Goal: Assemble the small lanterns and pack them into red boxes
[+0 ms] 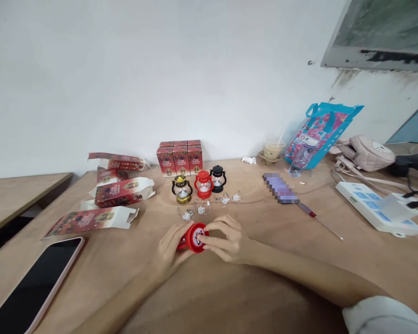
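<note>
My left hand [170,246] is closed around a small red lantern [191,245], tipped so that its round base faces me. Inside the base shows a white disc with small metal parts. The fingers of my right hand [226,239] are at the rim and inside this base; whether they pinch a small part there I cannot make out. Just beyond my hands stand a gold-and-black lantern [182,190], another red lantern [204,184] and a black lantern [218,179]. Bent wire pieces and small white tags [202,210] lie in front of them.
Red boxes [180,160] are stacked by the wall. Opened red cartons [121,192] and a phone [38,283] lie at left. To the right are a screwdriver [311,213], a drink cup [273,149], a blue bag [322,134], a power strip [376,208] and a pink bag [367,153].
</note>
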`<state>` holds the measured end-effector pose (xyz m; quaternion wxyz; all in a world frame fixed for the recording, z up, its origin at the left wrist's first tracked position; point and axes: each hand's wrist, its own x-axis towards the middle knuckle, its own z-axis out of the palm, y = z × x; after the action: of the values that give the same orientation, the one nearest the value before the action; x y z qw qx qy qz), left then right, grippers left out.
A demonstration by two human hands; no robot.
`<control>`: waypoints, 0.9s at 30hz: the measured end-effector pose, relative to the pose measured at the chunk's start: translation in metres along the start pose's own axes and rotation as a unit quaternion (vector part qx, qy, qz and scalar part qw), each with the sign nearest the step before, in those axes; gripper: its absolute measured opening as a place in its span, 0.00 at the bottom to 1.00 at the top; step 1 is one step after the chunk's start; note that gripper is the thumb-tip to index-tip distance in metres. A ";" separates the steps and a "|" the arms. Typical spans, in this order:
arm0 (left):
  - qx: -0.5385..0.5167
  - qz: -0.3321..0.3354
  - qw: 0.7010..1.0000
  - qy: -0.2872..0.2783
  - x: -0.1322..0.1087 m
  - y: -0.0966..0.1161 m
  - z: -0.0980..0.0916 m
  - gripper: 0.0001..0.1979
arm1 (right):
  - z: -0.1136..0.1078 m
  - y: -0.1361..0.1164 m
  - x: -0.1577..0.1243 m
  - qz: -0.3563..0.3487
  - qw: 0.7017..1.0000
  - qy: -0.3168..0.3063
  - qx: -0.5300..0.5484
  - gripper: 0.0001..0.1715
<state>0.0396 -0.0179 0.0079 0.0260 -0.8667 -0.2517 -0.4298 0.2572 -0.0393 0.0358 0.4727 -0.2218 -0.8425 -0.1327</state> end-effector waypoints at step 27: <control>-0.110 -0.020 0.959 -0.262 0.160 0.015 0.067 0.25 | -0.042 0.077 -0.029 0.472 0.790 0.211 0.328 0.12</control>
<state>0.1762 0.0526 0.0891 -0.1448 -0.9414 -0.2179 -0.2129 0.3398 0.0016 0.0342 0.6871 -0.3900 -0.5048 0.3477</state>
